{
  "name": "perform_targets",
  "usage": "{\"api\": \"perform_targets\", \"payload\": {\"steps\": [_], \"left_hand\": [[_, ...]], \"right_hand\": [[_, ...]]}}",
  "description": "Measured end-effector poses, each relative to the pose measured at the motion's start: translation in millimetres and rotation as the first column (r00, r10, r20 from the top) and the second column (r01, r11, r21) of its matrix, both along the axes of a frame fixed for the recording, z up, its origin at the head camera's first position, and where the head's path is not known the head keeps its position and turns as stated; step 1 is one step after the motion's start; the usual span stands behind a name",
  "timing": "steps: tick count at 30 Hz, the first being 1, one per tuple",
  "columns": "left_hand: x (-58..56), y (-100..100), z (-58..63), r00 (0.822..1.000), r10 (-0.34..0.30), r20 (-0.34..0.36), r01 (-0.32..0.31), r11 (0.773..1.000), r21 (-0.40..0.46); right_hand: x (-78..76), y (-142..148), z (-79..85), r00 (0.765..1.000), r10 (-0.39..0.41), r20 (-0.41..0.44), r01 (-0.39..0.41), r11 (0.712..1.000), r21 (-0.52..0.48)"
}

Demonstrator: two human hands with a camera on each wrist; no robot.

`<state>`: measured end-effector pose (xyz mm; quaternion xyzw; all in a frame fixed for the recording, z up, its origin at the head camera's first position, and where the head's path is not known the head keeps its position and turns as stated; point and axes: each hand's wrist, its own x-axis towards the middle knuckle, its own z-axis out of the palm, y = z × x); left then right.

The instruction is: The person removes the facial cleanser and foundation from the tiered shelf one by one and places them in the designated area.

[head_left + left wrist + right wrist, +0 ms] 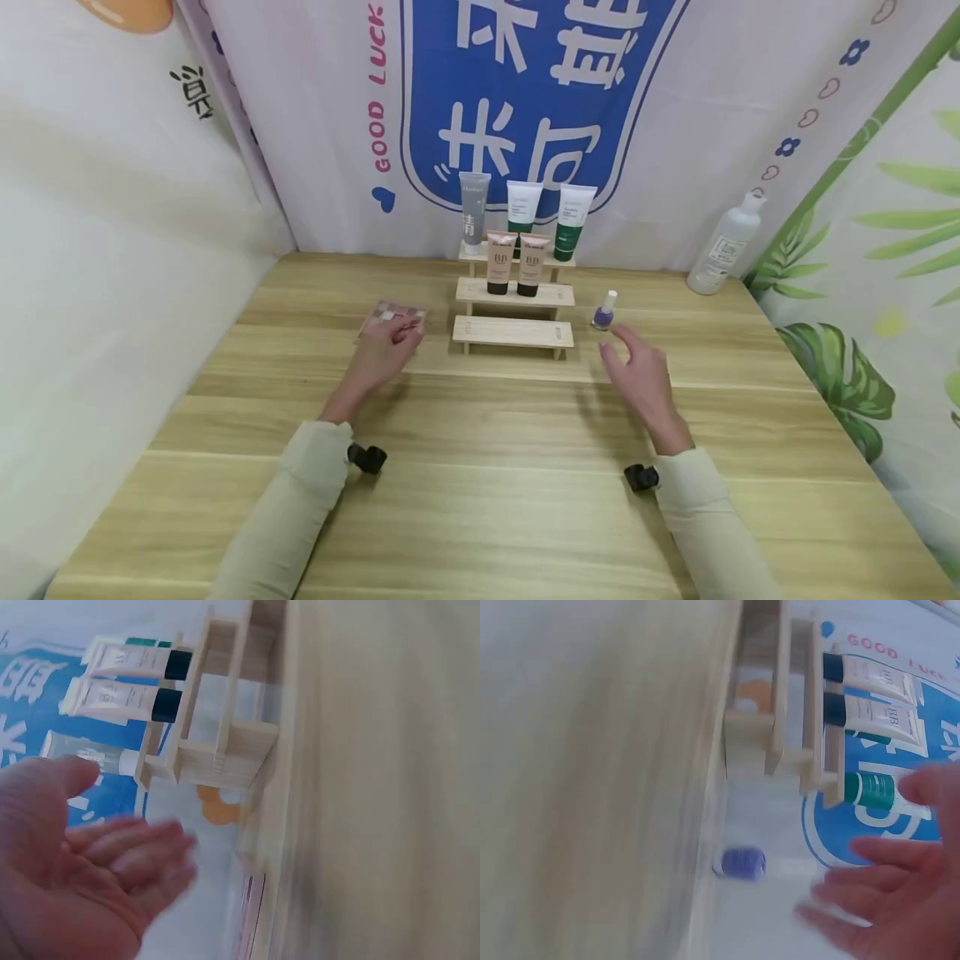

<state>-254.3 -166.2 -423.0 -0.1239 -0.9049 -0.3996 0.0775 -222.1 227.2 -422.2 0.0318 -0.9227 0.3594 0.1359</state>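
My left hand [381,354] is over the near edge of a flat pinkish checkered palette [390,312]; its fingers look relaxed and grip nothing in the left wrist view. My right hand [639,372] is just in front of a small nail polish bottle [603,313] with purple polish and a white cap. In the right wrist view the fingers are spread loosely, apart from the purple bottle [742,863]. Between the hands stands a three-step wooden rack [513,331]. Two BB cream tubes [531,265] stand on its middle step.
On the rack's top step are a grey tube [474,212] and two white-and-green tubes [573,221]. A clear pump-type bottle [724,246] stands at the table's back right corner. Printed cloth [330,125] hangs behind the wooden table [487,500].
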Motion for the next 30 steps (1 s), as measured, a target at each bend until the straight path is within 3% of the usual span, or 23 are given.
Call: {"api": "perform_targets", "payload": {"steps": [3,5,10,17,27,30], "left_hand": [[-19.1,2.6,0.9,0.998,-0.03,0.054,0.019,0.984,0.179],[-32.5,3.9,-0.8,0.99,-0.079,0.113,0.048,0.967,0.251],[-60.2,7.9,-7.4,0.954,-0.219,0.206,0.127,0.915,0.384],[-87.8,24.2,-5.8,0.927,-0.312,0.209,0.184,0.863,0.471],[-103.3,37.9,1.5,0.893,-0.346,0.287,0.184,0.864,0.468],[-106.1,38.0,-0.8,0.899,-0.34,0.276,0.188,0.869,0.458]], "right_hand": [[-14.4,-6.6,4.9,0.993,0.007,-0.12,-0.032,0.978,-0.208],[-27.2,-11.9,9.4,0.989,0.03,-0.148,-0.069,0.962,-0.263],[-64.0,-33.8,19.4,0.985,0.147,-0.091,-0.166,0.951,-0.262],[-98.2,-67.1,26.9,0.972,0.235,0.002,-0.224,0.93,-0.29],[-110.6,-87.5,31.6,0.983,0.18,0.018,-0.169,0.949,-0.267],[-112.0,-90.6,30.0,0.986,0.169,0.01,-0.16,0.948,-0.274]]}}
